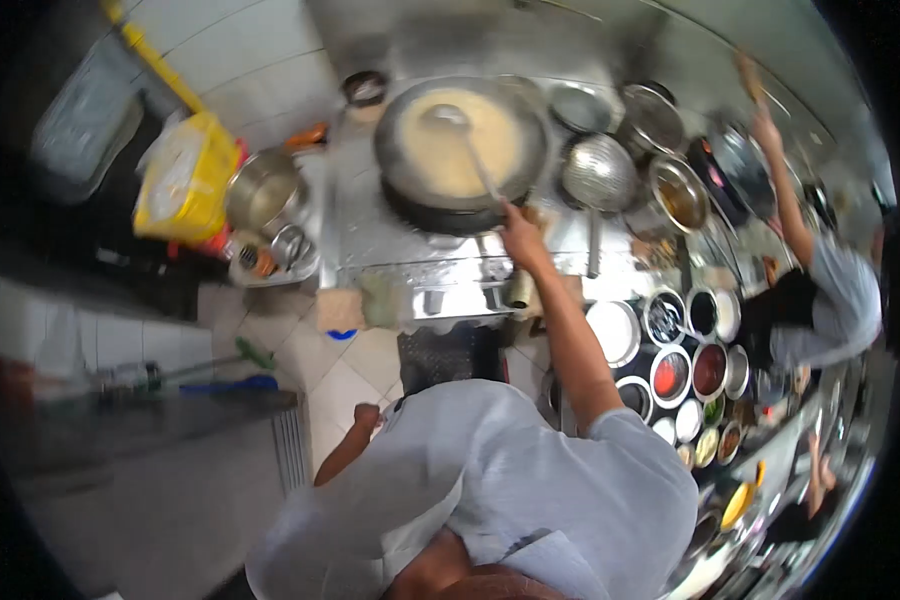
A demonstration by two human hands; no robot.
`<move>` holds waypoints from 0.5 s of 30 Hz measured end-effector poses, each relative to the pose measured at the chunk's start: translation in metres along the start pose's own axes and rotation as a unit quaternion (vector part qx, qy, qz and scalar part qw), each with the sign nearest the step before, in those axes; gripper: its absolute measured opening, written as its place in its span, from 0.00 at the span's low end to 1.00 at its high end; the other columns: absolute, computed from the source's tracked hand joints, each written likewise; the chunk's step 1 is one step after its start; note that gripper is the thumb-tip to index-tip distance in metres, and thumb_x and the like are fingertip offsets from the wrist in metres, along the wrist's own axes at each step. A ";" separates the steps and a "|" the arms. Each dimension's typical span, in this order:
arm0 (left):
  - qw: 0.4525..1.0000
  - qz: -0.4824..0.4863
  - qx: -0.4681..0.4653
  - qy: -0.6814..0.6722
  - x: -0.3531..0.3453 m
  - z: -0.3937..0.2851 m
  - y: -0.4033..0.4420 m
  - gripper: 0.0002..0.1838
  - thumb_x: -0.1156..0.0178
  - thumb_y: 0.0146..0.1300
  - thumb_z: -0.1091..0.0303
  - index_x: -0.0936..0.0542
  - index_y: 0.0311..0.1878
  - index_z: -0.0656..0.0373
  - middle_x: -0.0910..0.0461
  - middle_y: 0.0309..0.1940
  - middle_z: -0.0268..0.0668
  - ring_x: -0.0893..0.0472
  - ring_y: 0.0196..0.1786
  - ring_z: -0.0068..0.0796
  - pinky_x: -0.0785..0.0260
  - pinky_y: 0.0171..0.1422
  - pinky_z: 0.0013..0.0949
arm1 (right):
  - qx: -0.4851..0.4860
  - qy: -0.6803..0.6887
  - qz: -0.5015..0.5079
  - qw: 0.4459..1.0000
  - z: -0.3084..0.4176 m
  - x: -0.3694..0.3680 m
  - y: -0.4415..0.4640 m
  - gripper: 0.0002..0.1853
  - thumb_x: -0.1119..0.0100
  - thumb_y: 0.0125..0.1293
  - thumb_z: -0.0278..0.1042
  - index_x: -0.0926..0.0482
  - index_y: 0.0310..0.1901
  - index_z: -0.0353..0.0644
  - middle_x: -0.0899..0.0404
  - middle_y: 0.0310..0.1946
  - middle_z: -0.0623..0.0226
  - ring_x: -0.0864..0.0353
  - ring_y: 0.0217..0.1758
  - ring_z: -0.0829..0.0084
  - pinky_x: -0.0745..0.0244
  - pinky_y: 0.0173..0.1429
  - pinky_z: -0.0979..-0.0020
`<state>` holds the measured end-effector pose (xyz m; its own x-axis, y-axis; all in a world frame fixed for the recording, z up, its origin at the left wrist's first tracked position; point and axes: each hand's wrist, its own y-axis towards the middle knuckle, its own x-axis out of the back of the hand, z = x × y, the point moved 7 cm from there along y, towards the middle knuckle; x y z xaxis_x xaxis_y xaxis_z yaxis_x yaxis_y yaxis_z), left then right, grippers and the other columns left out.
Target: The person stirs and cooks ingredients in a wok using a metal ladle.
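Observation:
My right hand (521, 237) is closed around the handle of a long metal ladle (482, 168). The ladle's round head rests in the pale, creamy liquid (485, 140) inside a large dark wok (388, 150). That wok sits on the steel stove top (355, 225) straight ahead of me. My left hand (367, 414) is low by my left side, away from the stove, with its fingers curled into a fist. Whether anything is inside that fist is hidden.
A perforated strainer (598, 173) and metal pots (680, 195) stand right of the wok. Several ingredient containers (613, 333) line my right side. A co-worker (835, 300) reaches up at the far right. A yellow basket (200, 170) and steel pot (267, 190) are at left.

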<state>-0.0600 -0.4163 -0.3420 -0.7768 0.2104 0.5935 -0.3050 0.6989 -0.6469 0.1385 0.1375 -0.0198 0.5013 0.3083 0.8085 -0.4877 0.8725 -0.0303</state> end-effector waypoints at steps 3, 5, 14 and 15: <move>0.932 -0.034 -0.240 0.270 0.014 -0.038 -0.005 0.10 0.36 0.57 0.62 0.16 0.28 0.58 0.15 0.27 0.47 0.15 0.27 0.48 0.23 0.31 0.52 | -0.062 -0.074 0.005 0.995 0.001 0.004 0.002 0.39 0.41 0.69 0.33 0.43 0.80 0.61 0.14 0.35 0.44 0.13 0.39 0.43 0.20 0.46 0.44; 0.972 0.054 -0.169 0.151 0.018 -0.024 0.018 0.10 0.36 0.57 0.62 0.16 0.28 0.59 0.15 0.27 0.47 0.15 0.27 0.48 0.23 0.31 0.52 | -0.062 -0.069 0.001 0.996 0.000 0.005 -0.007 0.40 0.43 0.69 0.34 0.45 0.81 0.69 0.14 0.37 0.46 0.13 0.41 0.44 0.19 0.46 0.45; 0.985 0.161 0.026 -0.060 0.047 -0.051 0.101 0.09 0.37 0.58 0.64 0.16 0.28 0.59 0.15 0.27 0.47 0.15 0.27 0.46 0.23 0.30 0.50 | -0.121 -0.014 -0.066 0.990 0.033 0.024 -0.095 0.35 0.50 0.69 0.31 0.37 0.78 0.60 0.14 0.39 0.43 0.12 0.43 0.43 0.19 0.45 0.45; 0.984 0.160 0.033 -0.075 0.050 -0.058 0.106 0.09 0.37 0.58 0.64 0.16 0.28 0.59 0.15 0.27 0.47 0.15 0.27 0.46 0.23 0.30 0.50 | -0.126 -0.011 -0.061 0.990 0.037 0.029 -0.104 0.35 0.49 0.69 0.31 0.37 0.78 0.59 0.14 0.39 0.43 0.12 0.43 0.43 0.19 0.45 0.45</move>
<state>-0.0989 -0.2918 -0.3536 -0.9100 0.3053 0.2805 -0.0632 0.5665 -0.8216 0.1770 0.0418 0.0291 0.5288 0.1883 0.8276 -0.2290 0.9706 -0.0744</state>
